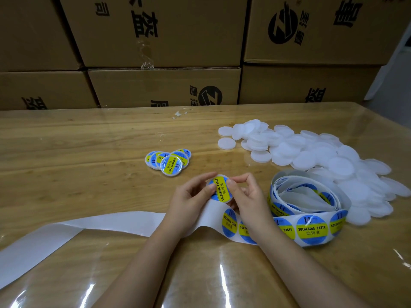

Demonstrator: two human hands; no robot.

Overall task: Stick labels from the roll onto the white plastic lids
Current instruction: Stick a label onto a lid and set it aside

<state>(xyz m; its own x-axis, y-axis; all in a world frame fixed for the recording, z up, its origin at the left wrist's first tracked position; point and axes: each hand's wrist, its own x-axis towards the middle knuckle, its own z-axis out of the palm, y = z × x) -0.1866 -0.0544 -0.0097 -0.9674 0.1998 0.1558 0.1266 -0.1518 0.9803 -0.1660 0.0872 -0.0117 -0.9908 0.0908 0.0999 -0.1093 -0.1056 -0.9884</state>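
Head view, frame centre: lid (220,189) w/ label on is pinched by left hand (191,197) and right hand (247,194), fingers curled at its rim — label likely being pressed flat. Next, prob.: lid set by finished lids (168,160) centre-left, then a blank lid (322,153) taken at right and a label peeled off roll (311,230).

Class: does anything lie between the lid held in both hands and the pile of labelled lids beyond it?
Nothing visible does. The left hand and right hand pinch the labelled lid; only bare table separates it from the pile of labelled lids.
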